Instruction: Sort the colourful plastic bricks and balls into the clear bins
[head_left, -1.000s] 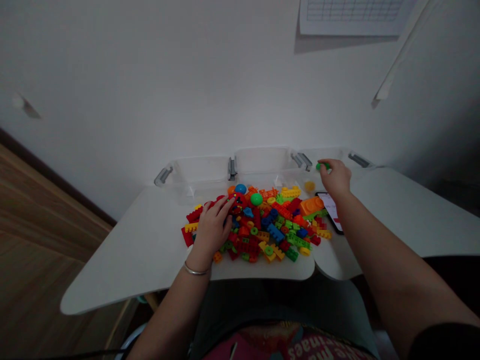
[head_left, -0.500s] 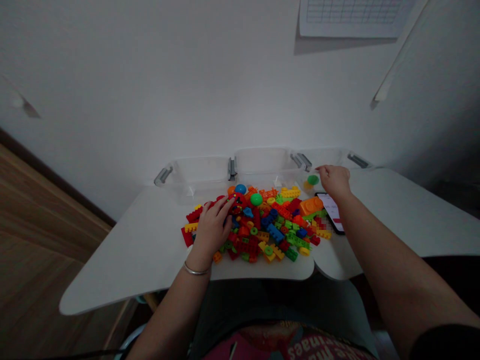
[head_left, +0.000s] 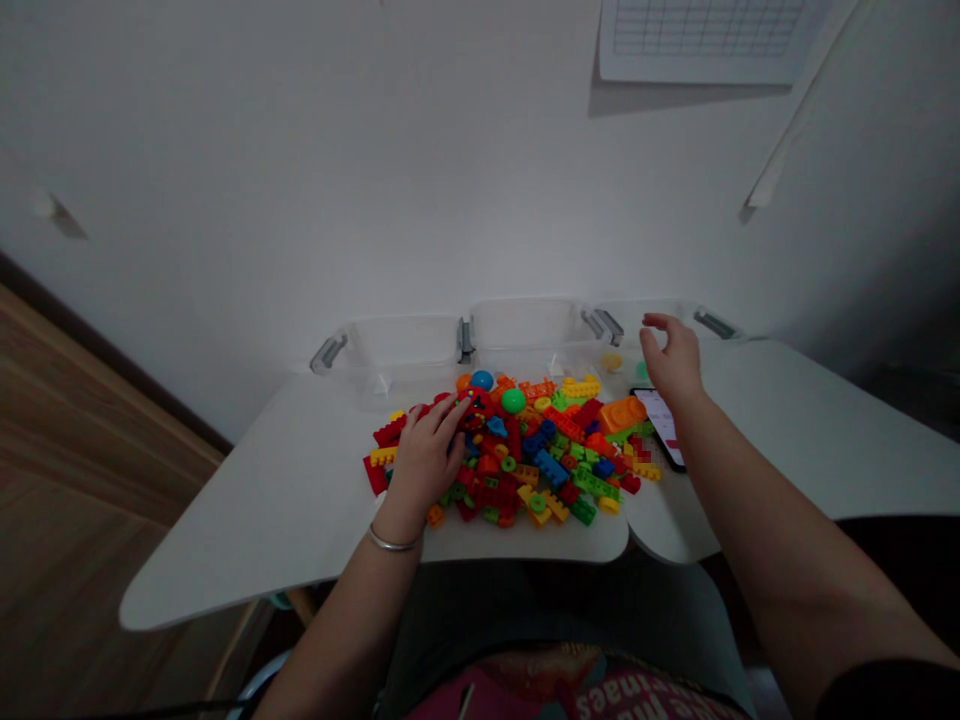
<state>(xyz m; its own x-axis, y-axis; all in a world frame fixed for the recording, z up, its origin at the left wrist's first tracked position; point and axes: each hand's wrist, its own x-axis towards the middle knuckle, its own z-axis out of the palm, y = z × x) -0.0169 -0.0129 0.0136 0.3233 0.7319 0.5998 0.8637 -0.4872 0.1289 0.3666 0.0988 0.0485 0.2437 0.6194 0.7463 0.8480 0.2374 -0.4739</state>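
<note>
A heap of coloured toy building bricks lies on the white table. My left hand rests on the heap's left side, fingers stretched out over a red piece with black marks. My right hand hovers at the front of the right clear plastic bin, thumb and fingers apart, holding nothing. Through that bin's wall show a yellow round piece and a green round piece, partly beside my hand. A green ball and a blue ball sit on the heap's back edge.
Behind the heap stand a left clear bin and a middle clear bin, with grey latches, against the wall. A phone lies right of the heap, under my right forearm. A gridded sheet hangs on the wall.
My right hand's fingers have opened and lifted slightly. The green round piece has dropped away from below the hand and shows lower, to the right, in the right bin. My left hand stays put.
</note>
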